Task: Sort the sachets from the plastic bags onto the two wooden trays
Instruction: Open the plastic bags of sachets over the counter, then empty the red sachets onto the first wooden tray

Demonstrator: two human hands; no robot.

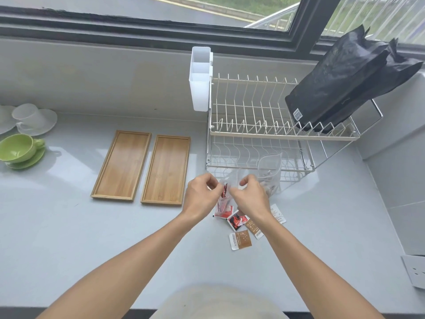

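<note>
A clear plastic bag [224, 192] with red sachets inside hangs between a person's left hand [201, 195] and right hand [249, 196], each pinching its top above the grey counter [69, 238]. Red sachets [238, 220] and brown sachets [241, 240] lie loose just beneath. A second clear bag [270, 173] stands just right, against the wire dish rack [264, 125]. Two wooden trays [143, 166], both bare, sit side by side to the left. Cups on saucers [21, 146] rest at far left.

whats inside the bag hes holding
Red sachets show through the clear bag pinched between the left hand and right hand. The hands cover the rest, so no count.
</note>
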